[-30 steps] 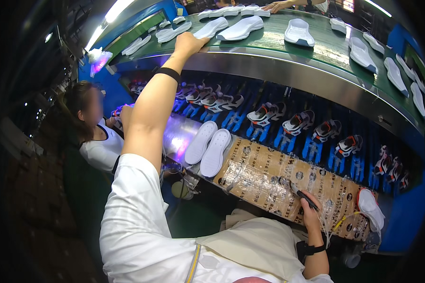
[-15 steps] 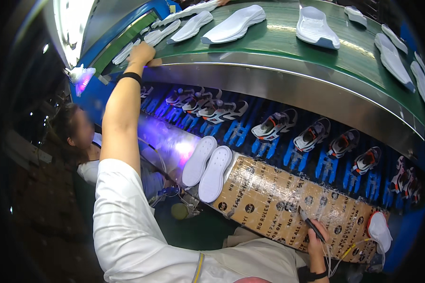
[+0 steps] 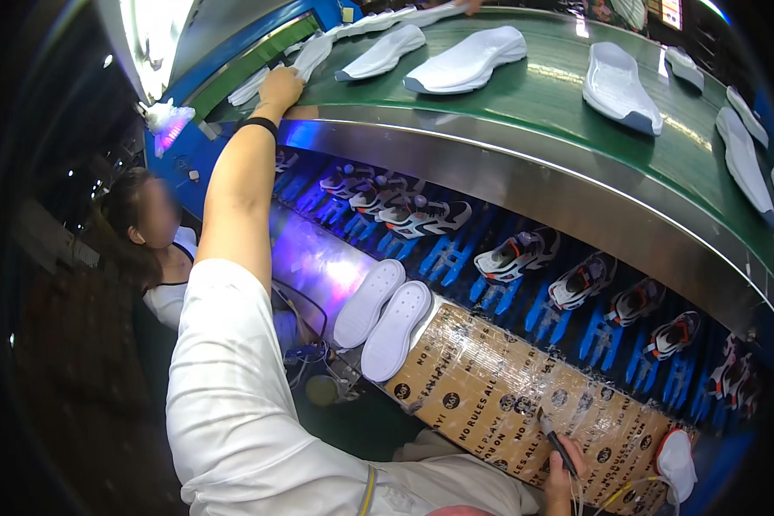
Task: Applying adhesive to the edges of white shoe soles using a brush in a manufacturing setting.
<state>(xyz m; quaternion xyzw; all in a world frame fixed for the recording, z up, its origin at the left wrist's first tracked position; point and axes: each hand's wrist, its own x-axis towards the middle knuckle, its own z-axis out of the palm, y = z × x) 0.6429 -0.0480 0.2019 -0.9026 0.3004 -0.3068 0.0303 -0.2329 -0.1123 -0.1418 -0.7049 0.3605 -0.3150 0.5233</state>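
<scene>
At the far left, a seated person in a white top (image 3: 168, 284) is seen below the line, apart from the work. The left hand (image 3: 281, 89), at the end of a raised bare forearm banded by a black wristband (image 3: 258, 125), is laid on the near edge of the green conveyor belt (image 3: 559, 112). Its fingers are curled down against a flat white foam shoe sole (image 3: 311, 53) at the belt's left end; whether the sole is actually pinched cannot be told. That sole's long axis runs away from the fingers, up and to the right, and the left hand is by far the nearer one to it.

Further right on the belt, more white soles (image 3: 470, 60) are spaced well apart, smooth and matte. Beneath the shiny steel belt rim, finished trainers (image 3: 516, 251) are held on blue plastic racks. Below them, a pair of white soles (image 3: 383, 316) lies tread up, side by side, at the left end of a tape-wrapped cardboard worktop (image 3: 507, 396).

At lower right, the right hand (image 3: 563, 469) is closed around a thin dark pen-like tool (image 3: 555, 441), resting over the cardboard.
</scene>
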